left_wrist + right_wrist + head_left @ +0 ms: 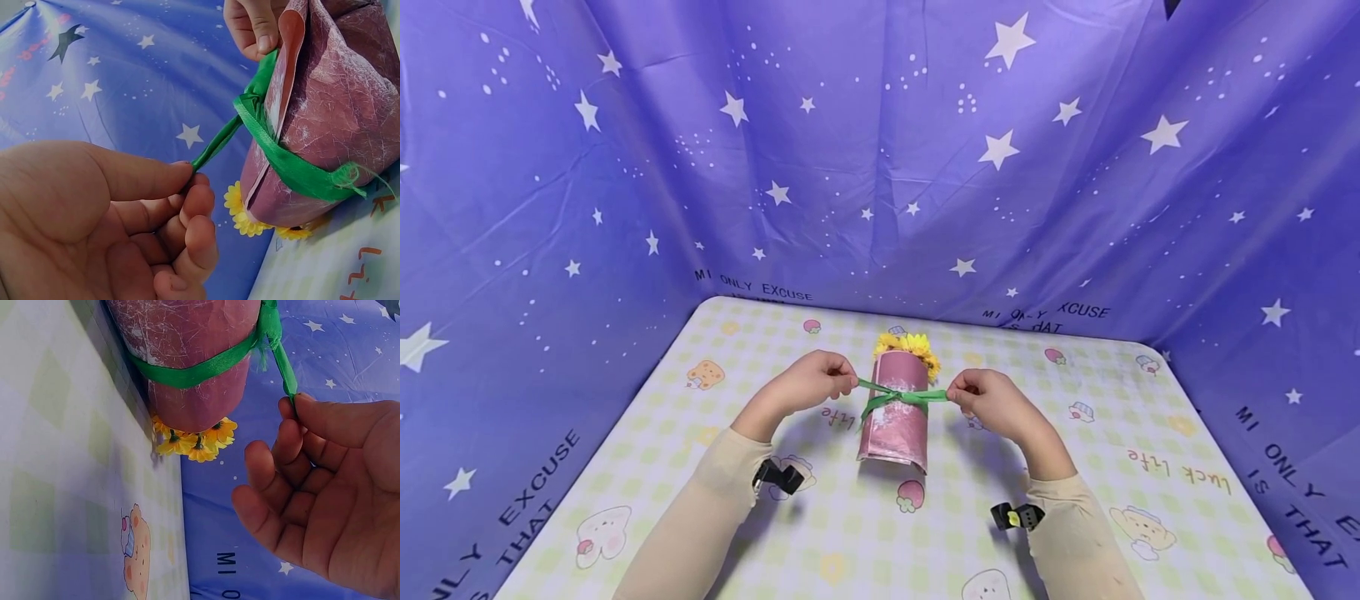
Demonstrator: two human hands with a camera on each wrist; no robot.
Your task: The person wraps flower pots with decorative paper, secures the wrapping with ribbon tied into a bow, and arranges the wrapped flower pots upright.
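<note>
A bouquet rolled in creased pink wrapping paper [895, 437] lies at the middle of the table, its yellow flowers [917, 343] showing at the far end. Round the paper runs a green ribbon [901, 398], crossed in a knot on top. My left hand [811, 385] pinches one ribbon end between thumb and forefinger, left of the bouquet. On the other side my right hand [992, 402] pinches the opposite end. Both ends stretch outward from the knot. In the left wrist view a frayed ribbon tail [350, 178] shows against the paper.
The table wears a pale checked cloth [700, 500] with cartoon prints. Purple star-printed curtains [880, 167] hang behind it and on both sides. A small black device [778, 477] is strapped at the left wrist, another black device [1018, 517] at the right.
</note>
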